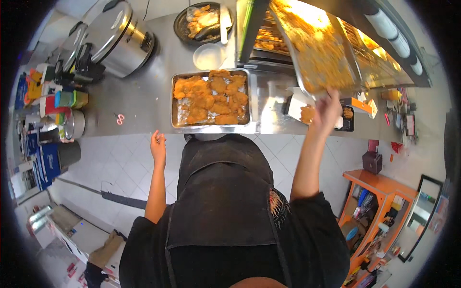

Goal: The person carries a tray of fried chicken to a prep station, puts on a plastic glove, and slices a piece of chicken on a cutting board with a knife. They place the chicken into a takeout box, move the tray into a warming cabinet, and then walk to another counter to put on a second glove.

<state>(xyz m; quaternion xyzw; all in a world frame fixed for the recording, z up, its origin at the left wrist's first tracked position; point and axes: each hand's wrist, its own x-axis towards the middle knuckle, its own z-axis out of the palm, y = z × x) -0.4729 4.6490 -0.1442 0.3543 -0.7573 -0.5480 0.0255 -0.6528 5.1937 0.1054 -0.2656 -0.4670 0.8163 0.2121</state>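
Black apron (225, 201) and dark sleeves fill the lower middle of the view, with both bare forearms rising from them. Over the pale tiled floor (120, 163), the left hand (158, 145) hangs free just short of the bench edge, fingers loosely curled and grasping nothing. Beyond it the steel bench (144, 101) carries a rectangular metal pan (211, 99) packed with golden breaded pieces, straight ahead of the person. To the right, the right hand (327, 109) is raised and clenched on the near edge of a large tilted tray (314, 45) covered in orange crumbs and fried pieces; the tray slants up and away into the lit warming cabinet (374, 53). Just beside that hand sits a small open box (303, 106) with a fried piece in it. Farther back stand a white bowl (209, 56), a dark round dish (204, 21) of fried food, and a big steel cooker (120, 38) at the far left.
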